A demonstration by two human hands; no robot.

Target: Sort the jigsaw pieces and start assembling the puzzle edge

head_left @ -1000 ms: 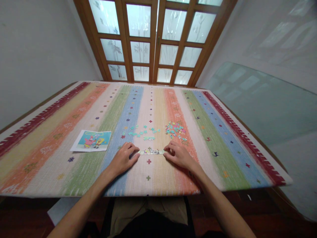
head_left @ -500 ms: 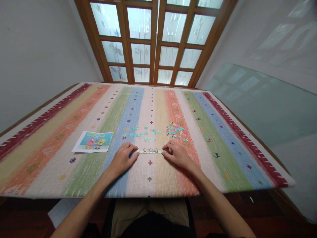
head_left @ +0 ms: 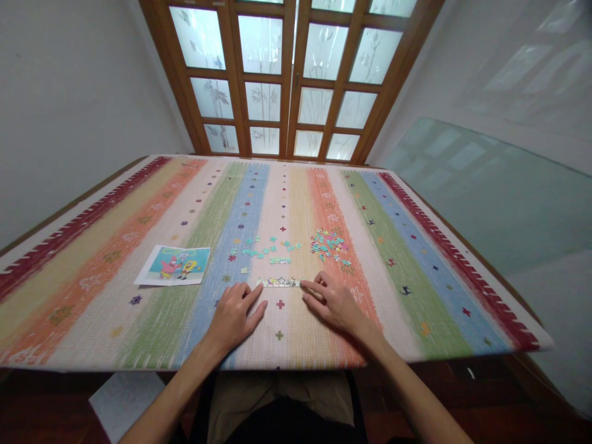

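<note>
- Soft daylight comes through the frosted window (head_left: pixel 296 74) at the far edge.
- Even, dimmish; faint shadows.
- Wide-angle bending at edges.
- Sharp centre.

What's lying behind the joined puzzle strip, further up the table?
Behind the joined puzzle strip lie scattered loose teal pieces and a mixed-colour pile. Nothing covers them; the pieces' prints are too small to read.

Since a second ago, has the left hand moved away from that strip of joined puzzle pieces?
Yes. The left hand has slid back toward the person, nearer the table's front edge; only its fingertips now reach the strip.
</note>
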